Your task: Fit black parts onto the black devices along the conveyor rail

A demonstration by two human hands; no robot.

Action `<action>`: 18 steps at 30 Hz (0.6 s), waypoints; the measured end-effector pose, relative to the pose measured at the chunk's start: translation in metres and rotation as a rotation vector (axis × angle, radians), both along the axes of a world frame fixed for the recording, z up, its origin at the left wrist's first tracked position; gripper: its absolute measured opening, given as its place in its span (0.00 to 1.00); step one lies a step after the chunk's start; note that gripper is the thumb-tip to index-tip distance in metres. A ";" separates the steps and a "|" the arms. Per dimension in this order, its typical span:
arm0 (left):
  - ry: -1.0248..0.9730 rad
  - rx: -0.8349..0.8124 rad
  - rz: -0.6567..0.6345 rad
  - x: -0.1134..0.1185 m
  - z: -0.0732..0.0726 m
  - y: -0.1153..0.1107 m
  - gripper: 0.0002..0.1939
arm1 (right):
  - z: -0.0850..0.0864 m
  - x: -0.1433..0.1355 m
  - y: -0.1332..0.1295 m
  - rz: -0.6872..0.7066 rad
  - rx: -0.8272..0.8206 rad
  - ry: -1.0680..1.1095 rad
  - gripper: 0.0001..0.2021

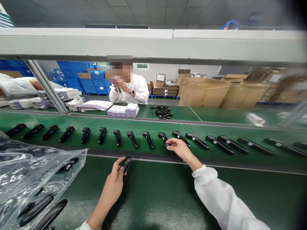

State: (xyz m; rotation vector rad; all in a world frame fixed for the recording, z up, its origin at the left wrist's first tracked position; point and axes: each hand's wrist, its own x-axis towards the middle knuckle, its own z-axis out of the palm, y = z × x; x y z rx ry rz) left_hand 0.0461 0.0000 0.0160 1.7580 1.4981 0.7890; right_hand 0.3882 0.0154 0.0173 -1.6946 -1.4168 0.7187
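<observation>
Here's the left hand (pixel 114 184) above the green table (pixel 158 195), thumb and fingers pinching a black plastic piece (pixel 126 163), while the right hand (pixel 179 149) reaches over the green belt (pixel 94 127), fingertips drawn together at the near end of a black handheld device (pixel 162 136) in the row; whether they grip it, I can't tell! Over on the left, a clear plastic bag (pixel 45 159) lies with black parts (pixel 37 210) showing through.
</observation>
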 end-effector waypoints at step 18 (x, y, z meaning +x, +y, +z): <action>-0.465 -0.378 -0.233 0.114 0.026 -0.008 0.25 | -0.021 0.034 0.014 -0.131 -0.109 -0.705 0.14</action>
